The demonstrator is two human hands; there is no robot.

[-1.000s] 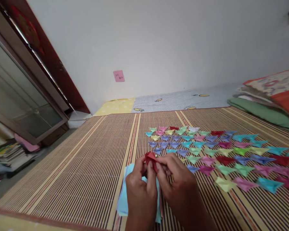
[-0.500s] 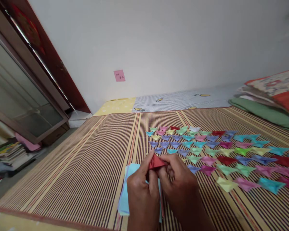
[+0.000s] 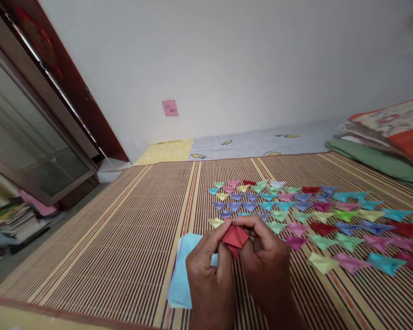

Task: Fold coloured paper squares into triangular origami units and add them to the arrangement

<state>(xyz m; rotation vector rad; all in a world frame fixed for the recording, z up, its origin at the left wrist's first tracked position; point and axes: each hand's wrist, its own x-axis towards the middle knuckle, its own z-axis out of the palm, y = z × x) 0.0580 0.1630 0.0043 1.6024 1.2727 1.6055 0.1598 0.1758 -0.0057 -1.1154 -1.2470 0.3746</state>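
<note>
A small red folded paper (image 3: 234, 237) is pinched between both hands, its creased flaps facing me. My left hand (image 3: 209, 263) grips its left edge with thumb and forefinger. On the other side, my right hand (image 3: 266, 254) holds the right edge, fingers curled around it. Beneath and to the left of my left hand lies a stack of light blue paper sheets (image 3: 181, 279), partly covered by that hand. Beyond and to the right, many folded paper pieces (image 3: 323, 262) in several colours lie in rows.
A striped bamboo mat (image 3: 106, 238) covers the bed. Folded bedding with a green item (image 3: 375, 162) and a patterned cushion (image 3: 395, 117) is piled at the right. A pink note (image 3: 170, 108) sticks to the white wall. Books (image 3: 12, 220) are stacked at the far left.
The red paper has turned from a peaked triangle to a diamond-like face with flaps showing. Both hands have shifted slightly right, fingers regripping its edges.
</note>
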